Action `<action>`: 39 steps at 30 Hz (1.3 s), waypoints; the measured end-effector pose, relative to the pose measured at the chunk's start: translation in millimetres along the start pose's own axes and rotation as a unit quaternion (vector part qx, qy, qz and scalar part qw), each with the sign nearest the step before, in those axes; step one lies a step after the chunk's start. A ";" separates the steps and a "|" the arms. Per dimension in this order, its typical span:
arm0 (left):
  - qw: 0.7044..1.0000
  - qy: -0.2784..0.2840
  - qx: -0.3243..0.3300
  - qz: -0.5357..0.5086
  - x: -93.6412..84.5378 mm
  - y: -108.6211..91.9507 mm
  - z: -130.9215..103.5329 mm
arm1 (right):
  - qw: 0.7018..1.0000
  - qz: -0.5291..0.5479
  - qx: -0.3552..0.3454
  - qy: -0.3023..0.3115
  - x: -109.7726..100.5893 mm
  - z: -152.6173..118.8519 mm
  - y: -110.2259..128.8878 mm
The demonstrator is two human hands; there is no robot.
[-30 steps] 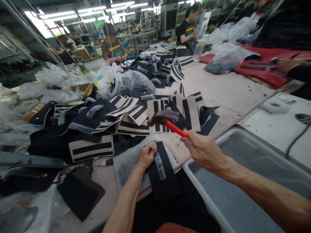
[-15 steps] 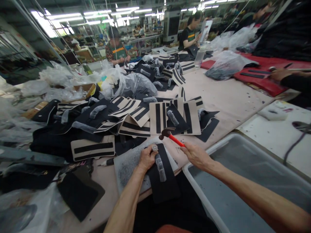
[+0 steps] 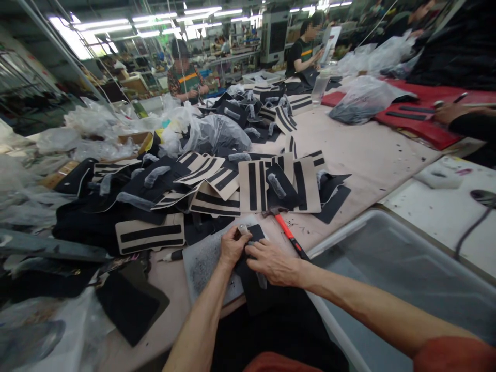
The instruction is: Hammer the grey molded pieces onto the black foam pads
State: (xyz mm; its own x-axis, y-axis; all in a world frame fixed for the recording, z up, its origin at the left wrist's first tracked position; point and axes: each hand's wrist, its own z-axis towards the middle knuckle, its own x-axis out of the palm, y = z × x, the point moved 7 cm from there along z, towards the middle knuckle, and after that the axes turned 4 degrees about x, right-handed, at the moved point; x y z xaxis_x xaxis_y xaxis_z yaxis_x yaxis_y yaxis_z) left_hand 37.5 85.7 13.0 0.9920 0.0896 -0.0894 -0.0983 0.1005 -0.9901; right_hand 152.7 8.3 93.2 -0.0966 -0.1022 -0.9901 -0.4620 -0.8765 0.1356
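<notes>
My left hand (image 3: 231, 249) is closed around a short metal punch (image 3: 243, 228), its round top showing above the fingers. Close beside it, my right hand (image 3: 271, 262) lies across a black panel (image 3: 261, 302), its bent fingers closed at the panel and its plastic-wrapped handle (image 3: 261, 280). The fingertips are partly hidden. Under the panel is a pale, scuffed board (image 3: 201, 266). A claw hammer (image 3: 285, 227) with a red and black grip lies on the table behind my right hand, touched by neither hand.
Striped beige and black panels (image 3: 217, 201) are heaped beyond the board. A grey plastic bin (image 3: 372, 268) stands at right. Clear plastic bags (image 3: 217, 134) lie on the left. Two people sit across the table; another person's hand (image 3: 445, 111) is at the red material (image 3: 422, 124).
The hammer has left my right hand and now lies on the table. That hand has moved left and down onto the black panel. My left hand still holds the punch.
</notes>
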 end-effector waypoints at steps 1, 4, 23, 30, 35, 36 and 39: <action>0.998 -0.041 -0.028 -0.032 -4.9 1.8 2.7 | 1.000 -0.014 -0.003 0.007 0.4 3.4 2.8; 0.973 -0.170 -0.059 -0.141 -30.0 -11.2 10.7 | 0.997 -0.053 0.063 0.001 -7.6 11.7 -5.3; 0.997 -0.032 -0.035 -0.066 -13.5 -4.2 -0.2 | 0.861 0.273 0.421 -0.083 34.3 -7.8 -15.7; 1.000 -0.008 -0.008 -0.005 -10.3 1.2 -3.5 | 0.840 0.092 0.512 -0.152 22.0 -66.4 -86.9; 1.000 -0.007 -0.006 0.026 -8.6 2.5 -2.9 | 0.834 0.037 0.549 -0.026 43.1 -95.2 -111.3; 1.000 -0.005 -0.006 0.028 -8.3 3.1 -2.8 | 0.830 0.042 0.555 -0.014 47.0 -98.9 -113.7; 1.000 -0.001 -0.007 0.030 -7.7 3.2 -2.6 | 0.812 0.067 0.579 0.018 57.0 -107.0 -122.2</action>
State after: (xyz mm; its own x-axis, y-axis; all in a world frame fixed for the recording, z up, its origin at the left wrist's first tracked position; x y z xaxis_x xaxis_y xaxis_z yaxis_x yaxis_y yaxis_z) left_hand 29.8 82.8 10.2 0.9842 0.0974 -0.1477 -0.1558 0.0816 -0.9844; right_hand 298.0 59.3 16.1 -0.1975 -0.1927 -0.9612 -0.9712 0.1719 0.1651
